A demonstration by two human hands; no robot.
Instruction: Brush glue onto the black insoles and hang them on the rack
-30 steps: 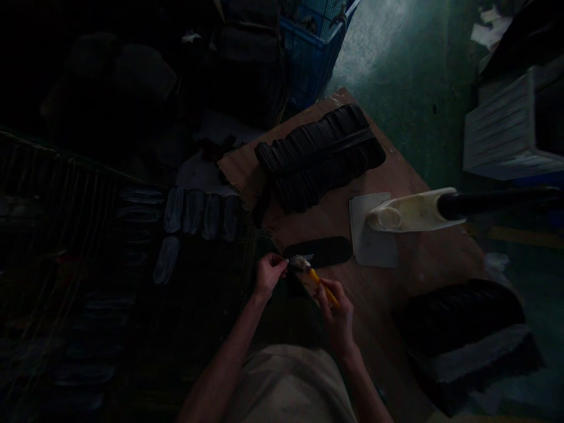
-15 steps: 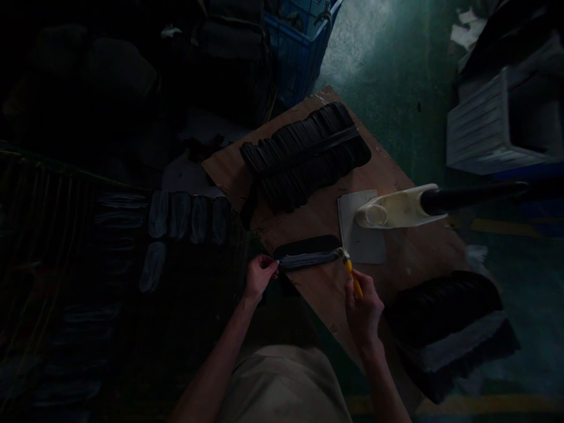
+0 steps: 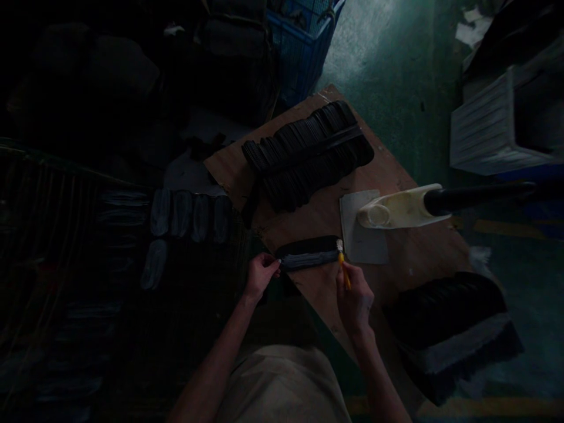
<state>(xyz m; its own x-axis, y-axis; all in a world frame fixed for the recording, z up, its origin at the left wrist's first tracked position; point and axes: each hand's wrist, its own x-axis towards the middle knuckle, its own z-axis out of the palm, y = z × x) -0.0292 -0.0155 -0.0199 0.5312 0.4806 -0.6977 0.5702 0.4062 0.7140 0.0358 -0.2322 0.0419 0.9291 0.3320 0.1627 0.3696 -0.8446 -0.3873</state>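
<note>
Perhaps the left hand (image 3: 263, 276), pinching the dark strip (image 3: 308, 254) left of the pale sheet (image 3: 365, 247), slips – too light a hold; the right hand (image 3: 356, 294), gripping the brush (image 3: 341, 258) beside that sheet, might smear it by overshooting

Dim light; green floor (image 3: 396, 100), pale glare (image 3: 352, 44) beside blue crate (image 3: 297, 59); yellow floor stripe (image 3: 506, 227); grey crate (image 3: 482, 132) at right.

Gap separates strip (image 3: 308, 258), far bundle (image 3: 308, 153); container (image 3: 403, 205) blocks right.
</note>
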